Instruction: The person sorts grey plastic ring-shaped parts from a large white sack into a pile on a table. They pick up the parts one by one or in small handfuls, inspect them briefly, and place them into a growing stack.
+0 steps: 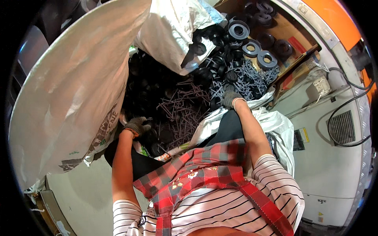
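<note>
Left hand [136, 126] near left, by black parts [165, 135]; right hand [231, 99] beside grey sticks [249, 78]. Cannot tell either grip. Brown sticks [186, 108] between; rings [238, 30] far right.

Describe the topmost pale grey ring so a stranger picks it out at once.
Find the brown cardboard box at the upper right. Along its left side, beyond the person's right hand and the loose grey sticks, three pale grey rings lie in a diagonal row. Take the top ring: its centre is dark, whereas the other two show tan middles.
</note>
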Demonstrator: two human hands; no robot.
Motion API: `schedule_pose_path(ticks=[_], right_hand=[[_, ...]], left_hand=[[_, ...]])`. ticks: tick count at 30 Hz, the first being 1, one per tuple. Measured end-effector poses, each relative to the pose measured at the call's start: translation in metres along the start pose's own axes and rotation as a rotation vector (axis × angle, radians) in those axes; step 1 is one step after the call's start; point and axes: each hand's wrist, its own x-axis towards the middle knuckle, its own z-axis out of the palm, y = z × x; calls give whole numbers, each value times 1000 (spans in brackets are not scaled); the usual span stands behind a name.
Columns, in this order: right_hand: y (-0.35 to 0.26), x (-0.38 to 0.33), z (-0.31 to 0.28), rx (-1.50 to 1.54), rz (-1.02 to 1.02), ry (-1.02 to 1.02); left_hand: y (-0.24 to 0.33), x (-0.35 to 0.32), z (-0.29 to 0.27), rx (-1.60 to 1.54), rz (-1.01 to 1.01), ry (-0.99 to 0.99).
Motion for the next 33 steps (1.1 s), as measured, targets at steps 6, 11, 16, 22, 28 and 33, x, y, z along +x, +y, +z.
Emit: schedule_pose_path(ticks=[6, 11, 16, 22, 28, 33], right_hand=[[6, 5, 2, 14, 14, -9], [-9, -38, -25, 231, -80, 167], [1, -72, -42, 22, -327, 139], [-7, -62, -47, -159, -602, -151], [5, -50, -46, -94, -813, -108], [7, -28, -53, 4, -758, -224]], left_hand=[[-19, 20, 18, 45, 38, 79], [2, -60, -11, -323, 67, 460], [-8, -161, -8, 64, 204, 578], [7, -185, 12, 250, 257, 760], [-49, -145, 68, 36, 229, 618], [-24, -144, 45, -55, 123, 571]])
